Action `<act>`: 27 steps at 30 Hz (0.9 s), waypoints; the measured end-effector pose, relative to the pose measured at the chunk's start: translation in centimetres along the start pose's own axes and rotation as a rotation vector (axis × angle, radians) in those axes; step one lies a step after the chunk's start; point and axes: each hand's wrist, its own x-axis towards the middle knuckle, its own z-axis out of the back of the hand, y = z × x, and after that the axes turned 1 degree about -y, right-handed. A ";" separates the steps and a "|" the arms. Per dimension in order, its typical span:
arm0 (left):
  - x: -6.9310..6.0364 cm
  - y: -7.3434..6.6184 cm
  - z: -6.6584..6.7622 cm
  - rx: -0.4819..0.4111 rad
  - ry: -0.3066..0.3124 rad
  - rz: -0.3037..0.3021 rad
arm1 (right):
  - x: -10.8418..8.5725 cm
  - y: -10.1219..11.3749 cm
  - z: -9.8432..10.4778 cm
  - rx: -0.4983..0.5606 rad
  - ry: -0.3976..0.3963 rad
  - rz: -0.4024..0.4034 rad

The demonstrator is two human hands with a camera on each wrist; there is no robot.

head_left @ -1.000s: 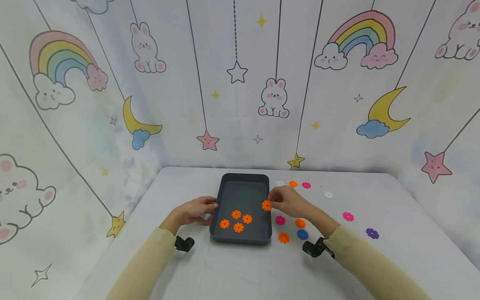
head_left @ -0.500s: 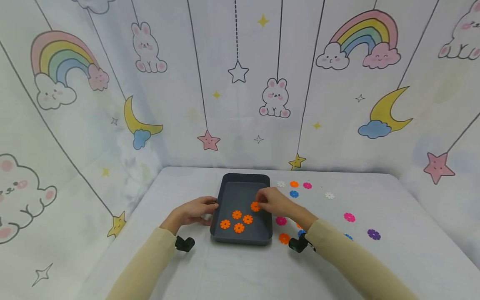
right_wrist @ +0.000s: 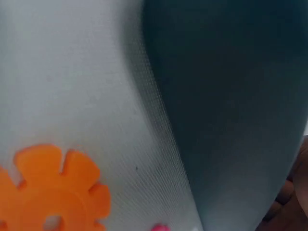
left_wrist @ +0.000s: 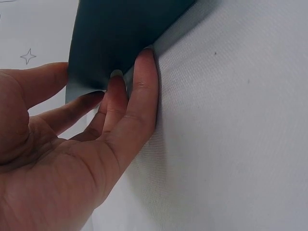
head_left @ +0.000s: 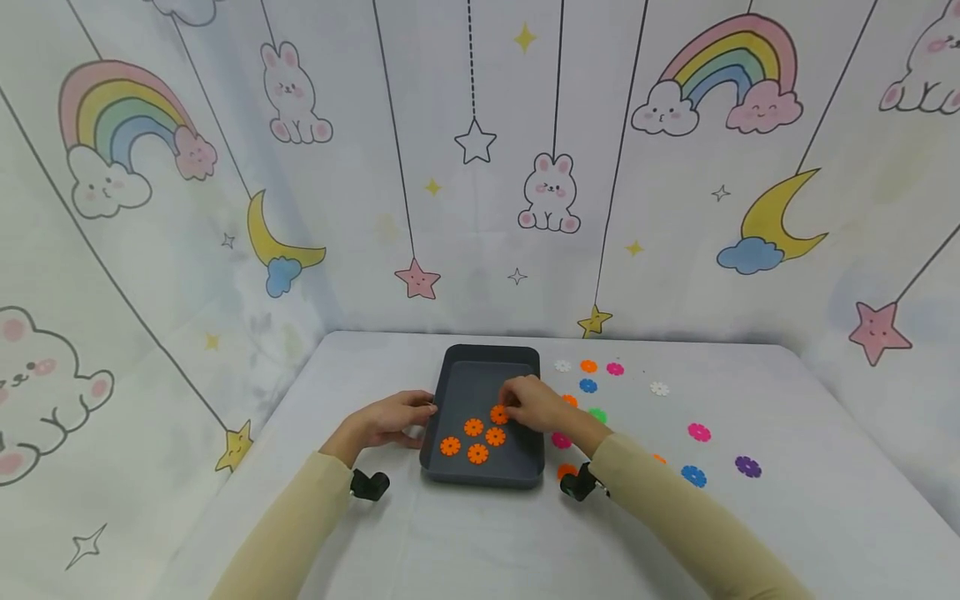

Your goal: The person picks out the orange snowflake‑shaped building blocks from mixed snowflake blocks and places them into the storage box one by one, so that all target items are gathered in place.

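A dark grey rectangular tray stands on the white table. My left hand holds its left side, and in the left wrist view the fingers lie against the outer wall with the thumb at the rim. My right hand reaches over the tray's right wall and pinches an orange flower-shaped plastic disc low over the tray floor. Several more orange discs lie flat in the near half of the tray. In the right wrist view the fingertips and pinched disc are hidden; part of the hand shows at the right edge.
Right of the tray lie loose discs: white, pink, blue, purple, green and orange. My right forearm partly covers some. A patterned cloth hangs behind the table.
My right hand has moved left from the tray's right rim to over its floor, carrying the orange disc beside the others. The left hand has stayed on the tray.
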 end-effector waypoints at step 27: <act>-0.1 0.1 0.0 -0.001 -0.003 -0.002 | -0.8 1.5 0.7 -0.038 -0.022 -0.050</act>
